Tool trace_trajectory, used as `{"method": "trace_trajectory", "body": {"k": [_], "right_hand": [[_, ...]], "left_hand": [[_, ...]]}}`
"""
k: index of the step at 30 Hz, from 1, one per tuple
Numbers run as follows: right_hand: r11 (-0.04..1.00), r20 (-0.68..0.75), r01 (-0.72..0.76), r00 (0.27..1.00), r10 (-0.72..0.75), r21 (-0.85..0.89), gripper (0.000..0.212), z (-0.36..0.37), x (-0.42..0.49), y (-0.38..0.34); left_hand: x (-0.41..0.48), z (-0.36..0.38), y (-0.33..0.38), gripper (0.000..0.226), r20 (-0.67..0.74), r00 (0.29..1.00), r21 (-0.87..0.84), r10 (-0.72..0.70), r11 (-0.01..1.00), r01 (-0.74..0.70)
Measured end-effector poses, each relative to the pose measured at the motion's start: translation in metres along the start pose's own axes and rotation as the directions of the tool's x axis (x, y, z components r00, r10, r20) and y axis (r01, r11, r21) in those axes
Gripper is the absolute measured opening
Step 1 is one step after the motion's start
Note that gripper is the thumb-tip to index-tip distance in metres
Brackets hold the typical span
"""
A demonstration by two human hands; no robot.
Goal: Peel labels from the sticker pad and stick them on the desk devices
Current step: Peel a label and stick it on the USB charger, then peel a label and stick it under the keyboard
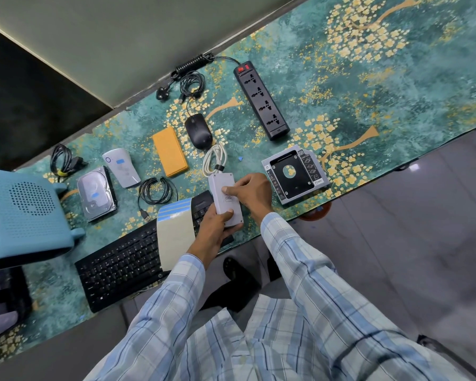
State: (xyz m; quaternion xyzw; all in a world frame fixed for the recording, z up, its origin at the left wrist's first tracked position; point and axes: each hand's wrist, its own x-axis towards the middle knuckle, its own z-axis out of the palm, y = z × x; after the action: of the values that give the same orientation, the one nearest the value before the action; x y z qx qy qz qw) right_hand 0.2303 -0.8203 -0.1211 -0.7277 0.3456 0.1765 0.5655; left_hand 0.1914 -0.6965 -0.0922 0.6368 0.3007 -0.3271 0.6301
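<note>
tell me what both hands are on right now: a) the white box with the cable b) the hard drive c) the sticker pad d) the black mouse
a: the left hand grips the white box at its near end, while the right hand pinches it, thumb on the top face.

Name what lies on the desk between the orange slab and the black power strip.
In the head view, a black mouse lies between the orange slab and the power strip.
</note>
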Motion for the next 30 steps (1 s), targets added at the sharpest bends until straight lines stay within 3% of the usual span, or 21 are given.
{"method": "trace_trajectory", "body": {"k": [3, 7, 10, 15, 17, 20, 24, 29, 30], "right_hand": [[1.0, -0.019, -0.018, 1.0, 0.018, -0.021, 0.037, -0.002, 0.003, 0.005], [0.997, -0.036, -0.01, 0.999, 0.013, 0.074, 0.021, -0.002, 0.001, 0.013], [0.995, 0.004, 0.05, 0.999, -0.051, 0.089, 0.011, -0.008, -0.006, 0.019], [0.988, 0.046, 0.123, 0.991, -0.127, 0.09, 0.033, -0.025, -0.014, 0.028], [0.987, 0.032, 0.152, 0.988, -0.154, 0.048, 0.044, -0.032, -0.017, 0.028], [0.979, 0.005, 0.198, 0.98, -0.198, -0.047, 0.037, -0.037, -0.018, 0.029], [0.938, -0.127, 0.264, 0.946, -0.297, -0.222, 0.027, -0.036, -0.019, 0.029], [0.843, -0.242, 0.279, 0.874, -0.421, -0.46, 0.005, -0.028, -0.027, 0.029], [0.843, -0.258, 0.273, 0.868, -0.424, -0.464, 0.01, -0.026, -0.031, 0.027]], "left_hand": [[-0.001, 0.0, 0.001, 0.051, 0.002, 1.0, -0.004, -0.006, 1.0, 0.006], [-0.003, 0.004, 0.0, 0.049, -0.013, 1.0, 0.043, 0.029, 0.999, -0.028], [-0.008, 0.01, 0.002, 0.054, 0.018, 0.991, 0.156, 0.129, 0.979, -0.13], [-0.009, 0.025, 0.0, 0.063, 0.082, 0.969, 0.38, 0.233, 0.892, -0.247], [-0.005, 0.028, -0.009, 0.064, 0.122, 0.939, 0.492, 0.322, 0.802, -0.339], [0.011, 0.027, -0.029, 0.066, 0.175, 0.931, 0.619, 0.319, 0.699, -0.356], [-0.009, 0.033, -0.026, 0.075, 0.144, 0.933, 0.657, 0.329, 0.673, -0.339], [-0.008, 0.017, -0.024, 0.065, 0.159, 0.919, 0.643, 0.36, 0.669, -0.373], [-0.01, 0.011, -0.021, 0.06, 0.147, 0.92, 0.644, 0.363, 0.671, -0.368]]}}
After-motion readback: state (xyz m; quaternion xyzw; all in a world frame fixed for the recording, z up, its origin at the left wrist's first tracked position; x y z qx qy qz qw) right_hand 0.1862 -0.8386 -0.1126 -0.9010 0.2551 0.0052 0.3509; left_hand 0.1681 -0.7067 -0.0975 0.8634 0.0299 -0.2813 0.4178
